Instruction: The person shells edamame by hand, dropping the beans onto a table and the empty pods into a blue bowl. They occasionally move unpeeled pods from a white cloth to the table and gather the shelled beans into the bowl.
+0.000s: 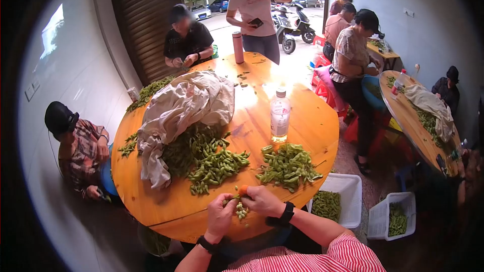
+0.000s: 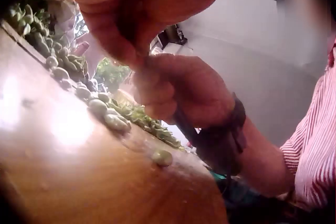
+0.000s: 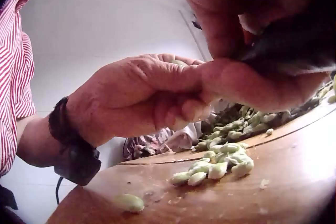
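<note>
Above the near edge of the table my left hand (image 1: pixel 220 217) and right hand (image 1: pixel 263 202) meet at the fingertips. Between them they pinch a green bean pod (image 1: pixel 231 199), mostly hidden by the fingers. An orange cover (image 1: pixel 243 190) shows on a digit of the right hand. Shelled beans (image 3: pixel 226 163) lie in a small pile on the wood just below the hands, and one loose bean (image 2: pixel 162 157) lies apart. Beyond the left hand spreads a large heap of bean pods (image 1: pixel 217 163). A smaller pile of pods (image 1: pixel 287 167) lies beyond the right hand.
A crumpled pale cloth (image 1: pixel 189 103) covers part of the large heap. On the round table (image 1: pixel 307 116) stand a clear bottle (image 1: pixel 280 116) and a pink flask (image 1: pixel 238 48). White baskets (image 1: pixel 350 196) with pods sit on the floor at right. Several people work around the tables.
</note>
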Demonstrator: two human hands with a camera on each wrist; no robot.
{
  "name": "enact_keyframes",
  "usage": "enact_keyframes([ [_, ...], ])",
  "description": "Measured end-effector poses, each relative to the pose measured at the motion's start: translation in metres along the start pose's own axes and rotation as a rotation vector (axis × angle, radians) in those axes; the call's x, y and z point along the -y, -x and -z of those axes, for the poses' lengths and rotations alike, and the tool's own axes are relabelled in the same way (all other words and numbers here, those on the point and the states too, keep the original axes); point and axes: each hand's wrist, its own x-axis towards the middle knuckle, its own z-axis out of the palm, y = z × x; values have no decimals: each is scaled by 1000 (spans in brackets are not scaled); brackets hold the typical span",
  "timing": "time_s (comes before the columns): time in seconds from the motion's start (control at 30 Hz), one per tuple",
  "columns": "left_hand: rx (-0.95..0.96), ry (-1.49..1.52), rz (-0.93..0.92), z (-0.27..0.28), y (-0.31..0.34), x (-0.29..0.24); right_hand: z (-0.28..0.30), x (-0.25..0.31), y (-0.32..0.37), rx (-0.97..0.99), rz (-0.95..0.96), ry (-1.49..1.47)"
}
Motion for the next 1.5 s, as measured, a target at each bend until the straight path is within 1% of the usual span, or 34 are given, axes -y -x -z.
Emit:
enact_keyframes([
  [0.03,-10,120,69,0,0,0,0,-1,0,-9,88,64],
  [0.07,-1,120,67,-1,1,0,-1,-2,0,-17,174,129],
  [0.13,8,278,149,-1,1,0,2,-6,0,-18,186,136],
  [0.17,14,279,150,1,-1,0,4,-6,-1,16,214,165],
  [0.2,55,349,236,4,-3,0,6,-6,-1,51,242,193],
  [0.23,95,418,323,7,-5,0,6,-6,-1,48,240,192],
  [0.3,136,453,321,8,-7,0,6,-5,-4,79,80,7],
  [0.33,173,489,320,9,-8,1,5,-5,-5,75,79,6],
  [0.4,170,527,309,9,-10,7,6,-4,-6,4,121,115],
  [0.43,162,568,298,8,-11,9,5,-2,-6,0,120,115],
  [0.47,167,566,300,9,-11,9,4,2,-5,-46,114,46],
  [0.5,197,631,332,11,-11,6,2,6,-4,-93,107,-24],
  [0.53,227,696,366,12,-11,4,2,9,-3,-98,104,-26],
  [0.6,248,694,390,16,-12,4,3,11,-3,-110,212,6],
  [0.63,265,693,409,18,-13,5,2,9,-4,-116,208,5],
  [0.7,280,675,430,21,-15,7,-1,3,-6,-133,292,12],
  [0.73,290,658,448,21,-16,7,-1,1,-7,-140,289,11],
  [0.8,273,631,431,18,-14,6,0,0,-9,-143,328,143],
  [0.83,249,609,407,17,-13,6,1,1,-9,-148,323,141],
  [0.97,212,659,431,10,-13,12,2,5,-11,-170,293,263],
  [1.03,86,647,378,1,-9,4,0,5,-12,-191,269,315],
  [1.1,58,595,357,-5,-10,0,-3,5,-12,-184,149,271],
  [1.13,28,544,332,-6,-11,-2,-3,5,-11,-184,144,267],
  [1.17,27,542,339,-6,-11,-4,-3,6,-10,-192,148,250],
  [1.23,9,397,326,-5,-12,-7,-4,5,-10,-194,144,226],
  [1.3,-3,356,341,-5,-11,-12,-9,1,-9,-217,172,159],
  [1.33,-10,314,346,-5,-11,-15,-10,0,-9,-193,168,148],
  [1.4,-46,320,388,-5,-9,-16,-8,-2,-9,-169,144,279],
  [1.47,-4,319,389,-3,-10,-9,-8,-3,-8,-199,164,319],
  [1.5,9,290,369,-1,-10,-6,-8,-2,-8,-197,162,384],
])
